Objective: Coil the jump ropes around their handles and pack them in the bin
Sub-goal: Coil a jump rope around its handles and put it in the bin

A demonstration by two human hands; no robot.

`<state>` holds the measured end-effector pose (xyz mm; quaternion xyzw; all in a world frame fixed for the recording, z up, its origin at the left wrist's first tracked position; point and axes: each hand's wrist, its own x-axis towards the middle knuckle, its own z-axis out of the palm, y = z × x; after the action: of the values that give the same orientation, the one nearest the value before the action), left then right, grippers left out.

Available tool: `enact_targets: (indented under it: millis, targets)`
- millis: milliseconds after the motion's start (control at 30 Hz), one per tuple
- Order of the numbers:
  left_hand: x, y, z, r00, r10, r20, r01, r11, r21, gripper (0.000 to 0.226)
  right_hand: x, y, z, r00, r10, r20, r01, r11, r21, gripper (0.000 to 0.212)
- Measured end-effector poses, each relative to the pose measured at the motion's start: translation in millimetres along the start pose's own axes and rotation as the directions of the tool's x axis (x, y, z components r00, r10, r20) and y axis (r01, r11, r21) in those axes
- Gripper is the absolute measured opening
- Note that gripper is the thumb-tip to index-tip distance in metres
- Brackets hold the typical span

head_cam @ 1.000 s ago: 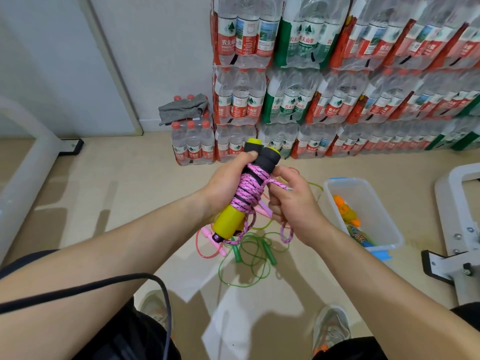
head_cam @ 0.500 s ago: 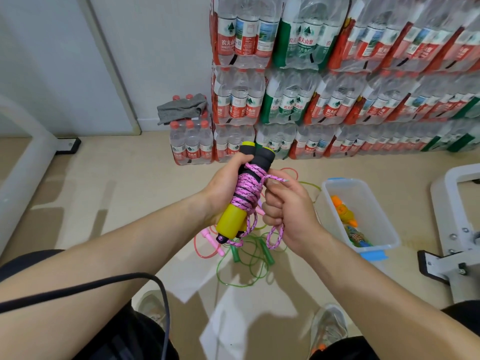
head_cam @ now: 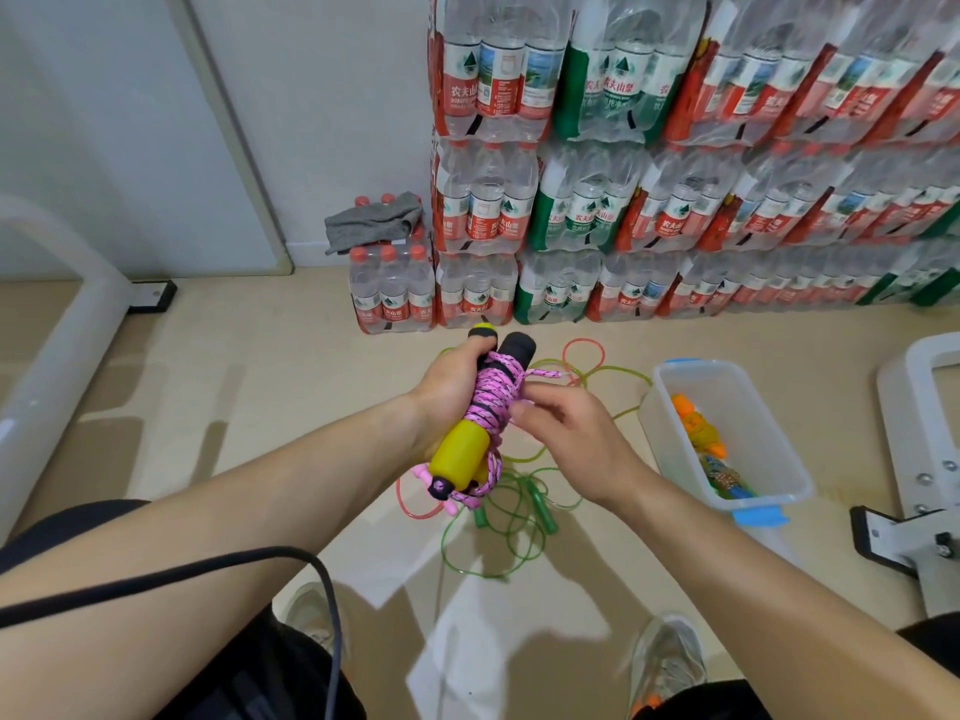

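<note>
My left hand [head_cam: 451, 386] grips the two yellow-and-black handles [head_cam: 464, 456] of a jump rope, held together and pointing away from me. Pink braided rope [head_cam: 491, 402] is wound in several turns around them, and a short loop hangs below. My right hand [head_cam: 563, 433] pinches the pink rope at the right side of the coil. A clear plastic bin [head_cam: 768, 462] with blue clips stands on the floor to the right, with coiled orange and multicoloured ropes inside. On the floor under my hands lie a loose green jump rope [head_cam: 511, 517] and a pink-red one [head_cam: 415, 504].
Stacked packs of water bottles [head_cam: 623, 200] line the wall ahead, a grey cloth [head_cam: 371, 220] on one low pack. White metal frames stand at the left [head_cam: 57, 324] and right [head_cam: 930, 449]. My feet are at the bottom, and a black cable [head_cam: 208, 571] crosses my left forearm.
The handles have dropped slightly. My right hand has moved from gripping a hanging loop to pinching the rope at the coil's side. The loose loop under the handles is shorter.
</note>
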<state>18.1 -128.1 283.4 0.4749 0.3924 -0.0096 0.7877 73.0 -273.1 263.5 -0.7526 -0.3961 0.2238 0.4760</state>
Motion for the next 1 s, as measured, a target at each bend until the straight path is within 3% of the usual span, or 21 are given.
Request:
enact_targets:
  millis: [67,233,367,433,500,567,667,733,800,900,1000]
  targets:
    - [4.6,-1.0,-3.5,0.995,-0.091,0.052,0.091,0.996,-0.013,0.037,0.6,-3.1,-0.2,0.997,0.081,0.003,-0.081,0.993,0.085,0.043]
    - [0.3,10.6,-7.6,0.977,-0.157,0.142,0.157,0.988,0.012,0.058,6.5,-5.7,-3.9,0.965,0.201,-0.168,-0.199,0.98,0.027,0.06]
    - [-6.4,17.8,-7.5,0.985,-0.029,0.168,0.032,0.999,-0.011,0.051,13.9,-2.0,-9.9,0.867,0.425,-0.261,-0.383,0.902,0.199,0.064]
    - [-11.8,18.1,-3.9,0.971,0.041,0.236,-0.041,0.999,-0.002,0.045,17.2,-1.8,-10.4,0.803,0.55,-0.231,-0.455,0.815,0.358,0.059]
    - [-14.8,15.8,-3.3,0.948,0.132,0.289,-0.171,0.979,0.115,0.052,19.7,0.2,-10.5,0.756,0.634,-0.16,-0.523,0.733,0.434,0.054]
    - [-20.7,12.9,-4.4,0.883,0.251,0.396,-0.402,0.839,0.366,0.057,20.2,-0.4,-12.0,0.722,0.684,-0.106,-0.562,0.668,0.488,0.052]
    - [-21.5,4.7,-8.5,0.757,0.355,0.549,-0.652,0.467,0.597,0.094,19.0,-2.3,-14.6,0.682,0.731,-0.015,-0.604,0.575,0.552,0.048]
    - [-15.7,1.7,-10.6,0.726,0.421,0.544,-0.673,0.269,0.689,0.103,16.4,-2.1,-15.0,0.662,0.747,0.056,-0.641,0.526,0.559,0.047]
    - [-10.7,2.5,-12.7,0.724,0.481,0.494,-0.638,0.196,0.745,0.09,14.2,-0.5,-13.2,0.657,0.743,0.129,-0.67,0.498,0.55,0.051]
    - [-1.8,3.4,-16.4,0.768,0.546,0.335,-0.531,0.25,0.81,0.064,12.7,-3.9,-13.0,0.683,0.692,0.235,-0.684,0.492,0.539,0.068]
    - [8.7,4.5,-19.9,0.821,0.532,0.205,-0.474,0.437,0.765,0.035,12.5,-11.7,-18.4,0.752,0.625,0.207,-0.653,0.667,0.36,0.039]
